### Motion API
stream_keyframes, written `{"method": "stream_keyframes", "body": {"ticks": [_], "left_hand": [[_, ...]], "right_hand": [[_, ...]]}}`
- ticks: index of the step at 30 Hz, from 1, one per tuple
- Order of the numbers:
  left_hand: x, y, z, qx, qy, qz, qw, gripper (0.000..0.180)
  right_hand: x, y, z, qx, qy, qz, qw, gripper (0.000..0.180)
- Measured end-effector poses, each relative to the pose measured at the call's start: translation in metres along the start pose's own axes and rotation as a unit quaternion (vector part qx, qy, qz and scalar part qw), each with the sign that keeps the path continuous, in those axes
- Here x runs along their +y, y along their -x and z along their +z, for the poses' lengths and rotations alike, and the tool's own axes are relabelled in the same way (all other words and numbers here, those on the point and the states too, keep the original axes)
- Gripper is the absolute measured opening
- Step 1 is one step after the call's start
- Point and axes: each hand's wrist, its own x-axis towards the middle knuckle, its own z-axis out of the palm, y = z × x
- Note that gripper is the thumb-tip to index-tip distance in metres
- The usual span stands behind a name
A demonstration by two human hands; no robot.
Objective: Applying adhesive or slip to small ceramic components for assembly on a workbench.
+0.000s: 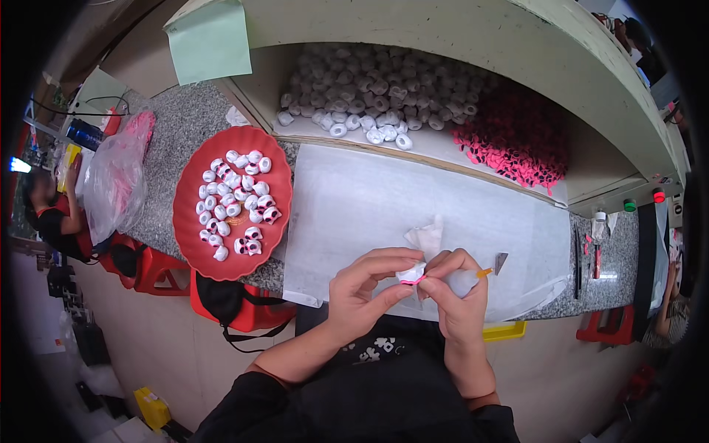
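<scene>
**Both hands pinching a small white piece with a pink rim**

Head view: the left hand is closing thumb and fingers on a small white piece edged in pink, held just above the bench. The right hand, touching the piece from the other side, is gripping a small applicator bottle with an orange tip. Left of the left hand, a red plate is carrying similar pieces. A white sheet is lying beyond both hands.

Small white-and-pink piece half hidden between fingertips
</scene>
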Motion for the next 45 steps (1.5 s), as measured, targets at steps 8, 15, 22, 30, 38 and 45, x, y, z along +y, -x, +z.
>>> {"method": "stream_keyframes", "body": {"ticks": [8,15,22,30,38,45], "left_hand": [[0.005,-0.003,-0.004,-0.012,0.016,-0.016,1.0,0.025],[0.006,-0.001,-0.003,-0.037,-0.018,-0.018,0.999,0.023],[0.004,-0.003,-0.005,-0.041,-0.033,0.001,0.999,0.018],[0.006,-0.005,-0.013,-0.066,-0.009,-0.026,0.997,0.015],[0.007,-0.004,-0.013,-0.062,-0.011,-0.037,0.997,0.019],[0.002,0.002,-0.007,-0.039,0.048,-0.027,0.998,0.027]], "right_hand": [[-0.013,0.002,0.015,0.006,0.032,-0.033,0.999,0.024],[-0.008,0.006,0.007,-0.025,0.043,-0.06,0.997,0.026],[-0.006,0.013,0.014,0.018,-0.024,-0.023,0.999,0.022],[-0.009,0.013,0.016,0.025,-0.01,-0.019,0.999,0.021],[-0.01,0.011,0.017,0.025,0.032,-0.043,0.998,0.022],[-0.01,0.014,0.016,0.017,0.026,0.0,1.0,0.023]]}}
